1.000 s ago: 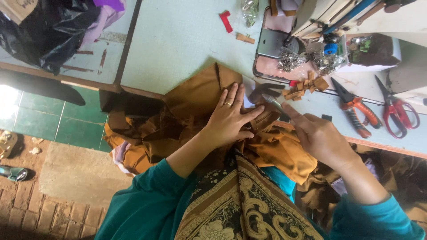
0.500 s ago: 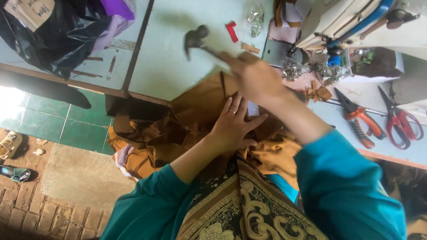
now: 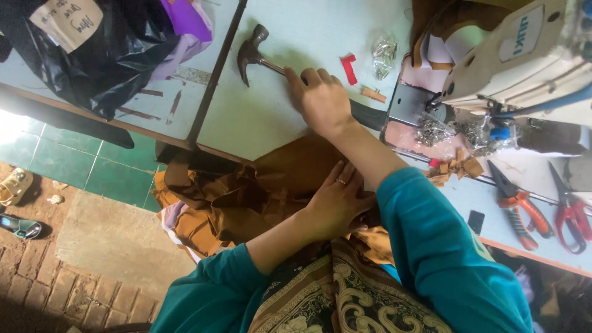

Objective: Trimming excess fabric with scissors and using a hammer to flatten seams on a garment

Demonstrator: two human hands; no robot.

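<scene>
Now right hand [image 3: 324,102] on hammer [image 3: 259,55]

Single head view, looking steeply down, close

Soft daylight, glare on floor at left edge, faint shadows, mostly sharp

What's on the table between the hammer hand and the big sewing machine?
In the head view, a red piece, a small wooden bit and shiny metal bits lie between the right hand and the sewing machine.
</scene>
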